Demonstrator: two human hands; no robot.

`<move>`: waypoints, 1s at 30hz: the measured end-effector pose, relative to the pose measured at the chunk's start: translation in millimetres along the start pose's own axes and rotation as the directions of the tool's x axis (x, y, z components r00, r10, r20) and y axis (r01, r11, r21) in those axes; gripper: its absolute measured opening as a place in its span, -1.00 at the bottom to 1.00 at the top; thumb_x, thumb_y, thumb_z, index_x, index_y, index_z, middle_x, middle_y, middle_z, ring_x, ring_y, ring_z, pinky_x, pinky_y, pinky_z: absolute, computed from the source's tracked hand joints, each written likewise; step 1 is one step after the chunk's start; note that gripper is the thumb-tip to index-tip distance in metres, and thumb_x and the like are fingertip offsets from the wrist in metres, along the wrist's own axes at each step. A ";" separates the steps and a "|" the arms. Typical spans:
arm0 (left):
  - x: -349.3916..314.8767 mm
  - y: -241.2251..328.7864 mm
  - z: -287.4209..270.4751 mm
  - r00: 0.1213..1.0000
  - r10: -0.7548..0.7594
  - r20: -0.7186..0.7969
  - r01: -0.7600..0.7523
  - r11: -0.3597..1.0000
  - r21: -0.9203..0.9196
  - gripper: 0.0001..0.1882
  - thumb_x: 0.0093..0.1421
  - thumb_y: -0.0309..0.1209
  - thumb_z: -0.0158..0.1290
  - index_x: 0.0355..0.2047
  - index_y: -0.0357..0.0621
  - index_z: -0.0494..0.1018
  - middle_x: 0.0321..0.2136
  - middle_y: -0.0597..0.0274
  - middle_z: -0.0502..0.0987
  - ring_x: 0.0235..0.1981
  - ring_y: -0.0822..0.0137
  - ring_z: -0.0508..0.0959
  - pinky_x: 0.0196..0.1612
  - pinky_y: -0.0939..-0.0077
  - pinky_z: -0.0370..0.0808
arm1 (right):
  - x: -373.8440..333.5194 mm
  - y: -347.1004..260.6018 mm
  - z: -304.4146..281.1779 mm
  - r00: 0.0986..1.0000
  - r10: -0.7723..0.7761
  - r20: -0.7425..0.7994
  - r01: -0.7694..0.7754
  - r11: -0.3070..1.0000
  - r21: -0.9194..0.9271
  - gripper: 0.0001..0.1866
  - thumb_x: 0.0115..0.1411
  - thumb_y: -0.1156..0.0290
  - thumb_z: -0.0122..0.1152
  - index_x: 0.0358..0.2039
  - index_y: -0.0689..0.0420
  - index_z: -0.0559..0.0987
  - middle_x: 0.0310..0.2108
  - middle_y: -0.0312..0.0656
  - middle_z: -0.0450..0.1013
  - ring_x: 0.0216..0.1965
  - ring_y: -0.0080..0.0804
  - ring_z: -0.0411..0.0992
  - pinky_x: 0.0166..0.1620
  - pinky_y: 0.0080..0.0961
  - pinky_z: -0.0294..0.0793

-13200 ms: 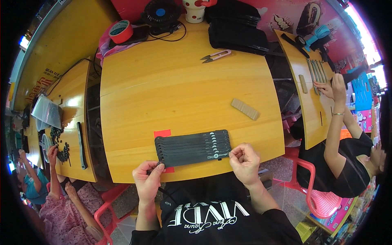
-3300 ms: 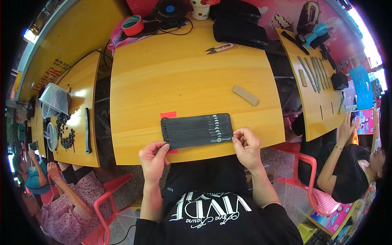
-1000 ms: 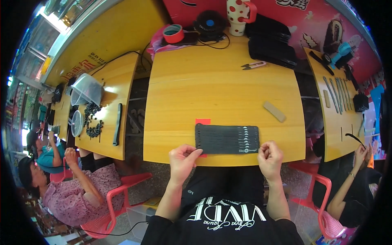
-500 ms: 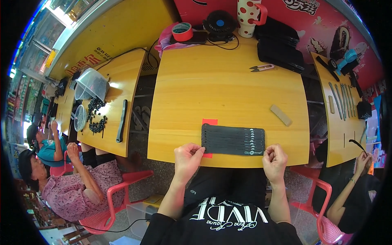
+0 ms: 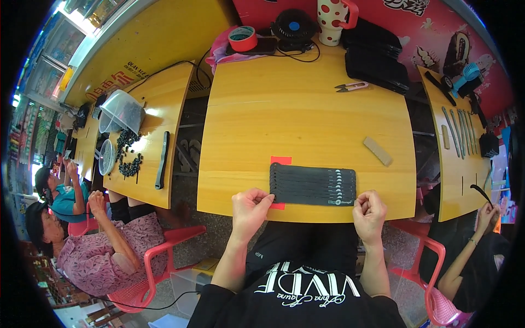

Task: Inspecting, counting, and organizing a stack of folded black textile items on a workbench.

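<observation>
A row of overlapping black straps with rounded left ends and white marks near the right ends lies flat at the table's front edge. Under its left end shows a piece of red tape. My left hand is closed, thumb and forefinger pinched at the left end of the nearest strap. At that strap's right end, my right hand is closed too, with thumb and finger pinched together and the other fingers curled in. The fingers partly hide both ends of this strap.
On my wooden table are a tan block, pink-handled thread snips, black stacks, a tape roll, a fan and a dotted tumbler. People work at side tables, the left one holding black pieces.
The view has shifted very slightly. Both hands stay pinched at the two ends of the nearest strap, and the row of straps lies as before.
</observation>
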State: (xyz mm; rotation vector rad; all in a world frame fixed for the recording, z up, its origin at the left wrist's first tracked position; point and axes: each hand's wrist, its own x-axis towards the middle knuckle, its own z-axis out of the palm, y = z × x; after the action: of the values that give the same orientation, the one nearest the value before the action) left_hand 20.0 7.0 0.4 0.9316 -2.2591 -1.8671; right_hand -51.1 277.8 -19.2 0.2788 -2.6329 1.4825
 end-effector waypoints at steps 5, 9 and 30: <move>0.4 -1.6 -1.0 1.000 0.005 0.004 -0.005 1.000 0.011 -0.89 0.13 -0.54 0.19 -0.47 -0.38 0.57 -0.66 0.28 0.53 -0.74 0.61 0.41 -0.70 0.71 0.30 | -0.6 2.2 1.1 1.000 0.000 0.005 0.000 1.000 0.002 -0.80 -0.05 0.78 0.17 -0.48 0.20 0.41 -0.60 -0.27 0.30 -0.68 -0.57 0.25 -0.58 -0.60 0.21; 0.6 -3.2 0.1 1.000 0.002 0.002 -0.002 1.000 0.007 -0.89 0.13 -0.54 0.20 -0.48 -0.38 0.57 -0.66 0.28 0.53 -0.74 0.61 0.40 -0.71 0.71 0.30 | -1.7 2.8 -0.6 1.000 -0.003 0.000 0.003 1.000 0.000 -0.80 -0.04 0.78 0.17 -0.48 0.20 0.41 -0.60 -0.26 0.30 -0.68 -0.56 0.25 -0.58 -0.59 0.22; 3.9 4.9 -3.8 0.994 0.100 -0.033 -0.088 0.959 0.268 -0.85 0.03 -0.55 0.25 -0.57 -0.40 0.52 -0.73 0.18 0.50 -0.67 0.54 0.42 -0.59 0.56 0.36 | 1.8 3.8 1.0 0.999 0.042 -0.006 -0.041 0.994 0.101 -0.80 -0.03 0.77 0.20 -0.50 0.20 0.41 -0.61 -0.38 0.32 -0.68 -0.76 0.19 -0.58 -0.72 0.14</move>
State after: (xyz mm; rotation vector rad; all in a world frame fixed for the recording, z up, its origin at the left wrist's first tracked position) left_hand 16.5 2.2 4.7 0.8685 -2.5210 -1.5133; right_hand -53.6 278.7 -22.5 0.2272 -2.5765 1.6294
